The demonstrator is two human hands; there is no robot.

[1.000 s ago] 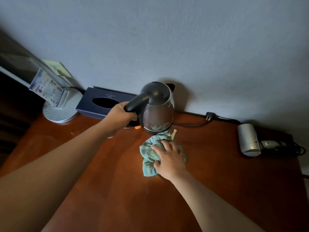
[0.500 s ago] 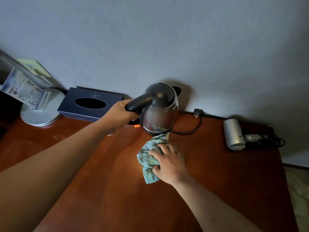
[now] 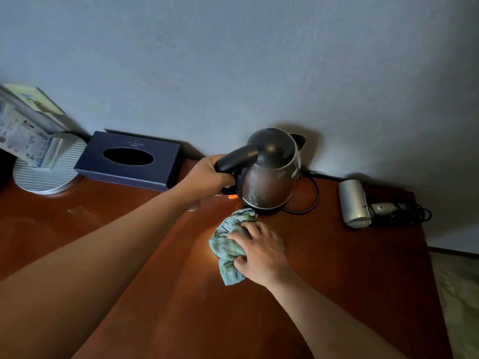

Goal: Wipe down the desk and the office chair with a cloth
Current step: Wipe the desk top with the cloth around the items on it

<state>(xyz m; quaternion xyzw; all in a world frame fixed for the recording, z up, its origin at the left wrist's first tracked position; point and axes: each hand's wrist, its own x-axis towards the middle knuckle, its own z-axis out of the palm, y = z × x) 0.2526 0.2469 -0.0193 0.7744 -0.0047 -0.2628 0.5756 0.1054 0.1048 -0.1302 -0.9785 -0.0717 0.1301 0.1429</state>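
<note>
The cloth [image 3: 228, 244] is lying bunched on the bench [image 3: 337, 281], just in front of the kettle [image 3: 269, 174].
The right hand [image 3: 259, 252] is gripping it with curled fingers. The left hand [image 3: 207, 177] is clutching the kettle's handle, so tilting risks spilling water or snagging the cord [image 3: 311, 200] behind.

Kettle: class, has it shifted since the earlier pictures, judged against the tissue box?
Yes. The kettle has moved right, away from the tissue box and nearer the hair dryer, gripped by the left hand.

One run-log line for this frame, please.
left hand: grips handle of electric kettle | right hand: holds teal cloth on desk | cloth position: just in front of kettle | chair: not in view
</note>
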